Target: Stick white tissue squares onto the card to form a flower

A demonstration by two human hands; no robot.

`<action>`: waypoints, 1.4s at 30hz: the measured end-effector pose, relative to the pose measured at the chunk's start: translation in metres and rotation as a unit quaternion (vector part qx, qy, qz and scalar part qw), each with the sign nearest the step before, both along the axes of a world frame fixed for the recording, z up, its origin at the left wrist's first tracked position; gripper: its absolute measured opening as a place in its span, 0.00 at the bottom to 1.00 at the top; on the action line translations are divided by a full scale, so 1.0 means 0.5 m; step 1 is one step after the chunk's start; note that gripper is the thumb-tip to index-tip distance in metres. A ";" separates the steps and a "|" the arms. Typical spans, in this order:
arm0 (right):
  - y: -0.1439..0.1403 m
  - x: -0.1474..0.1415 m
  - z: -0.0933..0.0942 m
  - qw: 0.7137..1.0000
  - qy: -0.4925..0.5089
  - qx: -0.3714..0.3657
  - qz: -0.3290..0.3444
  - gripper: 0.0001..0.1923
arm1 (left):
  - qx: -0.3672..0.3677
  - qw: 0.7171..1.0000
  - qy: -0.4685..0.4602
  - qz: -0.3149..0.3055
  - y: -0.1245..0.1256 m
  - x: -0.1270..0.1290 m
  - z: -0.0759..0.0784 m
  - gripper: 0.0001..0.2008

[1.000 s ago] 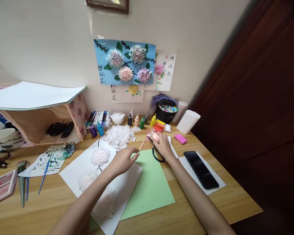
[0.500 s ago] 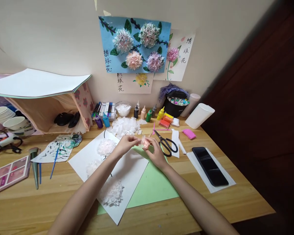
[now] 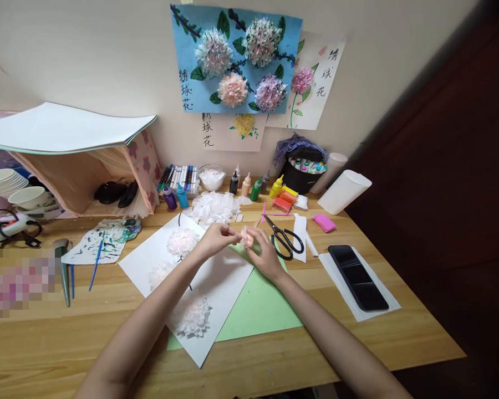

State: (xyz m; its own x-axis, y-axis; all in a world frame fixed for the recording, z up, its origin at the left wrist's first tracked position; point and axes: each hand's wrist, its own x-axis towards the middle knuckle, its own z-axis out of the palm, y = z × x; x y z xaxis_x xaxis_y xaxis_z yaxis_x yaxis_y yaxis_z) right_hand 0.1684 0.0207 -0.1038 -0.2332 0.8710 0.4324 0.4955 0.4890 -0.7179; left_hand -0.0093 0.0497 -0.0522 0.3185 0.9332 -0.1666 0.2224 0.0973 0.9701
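Note:
A small pale pink ball with thin whitish petals (image 3: 247, 237) is held above the papers. The fingers of my right hand (image 3: 266, 258) curl around its right side. My left hand (image 3: 218, 239) is at its left edge, thumb and fingertips pinched together; what lies between them is too small to make out. Below them, a white sheet (image 3: 228, 288) bears several pale fluffy paper flowers (image 3: 193, 317) and overlaps a green sheet (image 3: 260, 305). Behind my hands lies a pile of white paper pieces (image 3: 216, 206). Black-handled scissors (image 3: 283, 238) rest open to the right.
Paint bottles (image 3: 255, 190), a bowl of white pieces (image 3: 212, 177) and markers (image 3: 178, 182) line the back. Clay packets (image 3: 283, 204) and a black pen holder (image 3: 301, 176) stand back right. A phone (image 3: 357, 277) lies right; brushes (image 3: 95, 263) lie left. Flower pictures (image 3: 237, 58) hang above.
The camera view has tilted slightly, so the wall pictures and table items sit higher. Both hands stay at the pink ball, with the left fingertips still pinched at its left edge.

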 end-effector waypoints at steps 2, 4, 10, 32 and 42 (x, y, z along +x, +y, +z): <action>-0.006 -0.003 0.003 0.999 -0.020 0.016 -0.022 0.22 | 0.006 1.000 -0.006 0.003 -0.007 0.007 -0.001 0.09; -0.013 -0.007 0.002 0.998 -0.016 0.033 -0.042 0.22 | 0.013 1.000 -0.015 0.006 -0.015 0.018 -0.005 0.09; -0.022 -0.012 0.004 0.997 0.026 -0.013 -0.068 0.11 | 0.026 0.999 -0.042 0.012 -0.035 0.046 -0.028 0.07; -0.029 0.001 0.036 0.995 -0.096 -0.016 -0.021 0.10 | -0.062 0.998 -0.031 -0.006 -0.030 0.037 -0.009 0.10; -0.030 -0.004 0.039 0.995 -0.090 -0.028 -0.038 0.08 | -0.007 1.000 0.009 -0.008 -0.024 0.032 -0.029 0.10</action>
State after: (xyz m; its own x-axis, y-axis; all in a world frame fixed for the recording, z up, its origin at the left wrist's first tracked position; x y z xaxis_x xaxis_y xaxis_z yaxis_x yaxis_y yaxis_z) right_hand 0.1664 0.0057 -0.0842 -0.2352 0.9103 0.3405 0.6525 0.4075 -0.6388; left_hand 0.0069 0.0376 -0.0666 0.3308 0.9251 -0.1867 0.2425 0.1079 0.9641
